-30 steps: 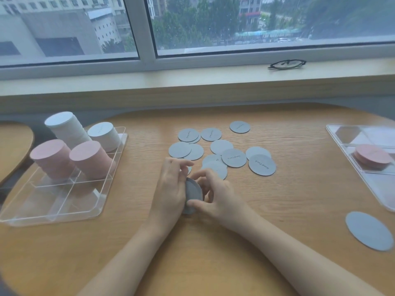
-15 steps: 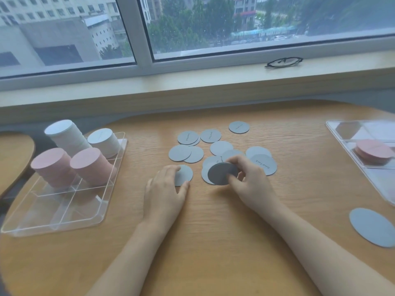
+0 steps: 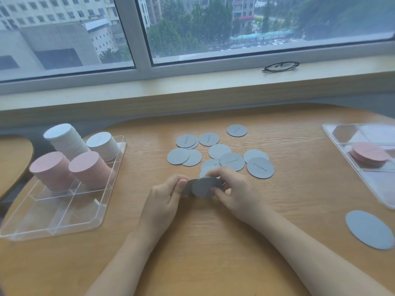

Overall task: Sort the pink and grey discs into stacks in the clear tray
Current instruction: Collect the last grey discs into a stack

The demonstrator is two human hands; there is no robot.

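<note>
Both hands meet at the table's middle on a small bunch of grey discs (image 3: 203,186) held on edge. My left hand (image 3: 164,199) pinches its left side and my right hand (image 3: 233,189) curls round its right side. Behind them several loose grey discs (image 3: 233,161) lie flat on the wooden table (image 3: 213,242). The clear tray (image 3: 64,206) at the left holds two pink stacks (image 3: 87,167) in front and two grey stacks (image 3: 102,144) behind; its near compartments hold nothing.
A second clear tray (image 3: 363,178) at the right edge holds a low pink stack (image 3: 368,151). One large grey disc (image 3: 368,229) lies near the right front. Black glasses (image 3: 280,66) rest on the window sill.
My hands had parted, the right reaching into the loose discs and the left pressing one flat. Now both have come back together near me, holding the gathered grey discs between them.
</note>
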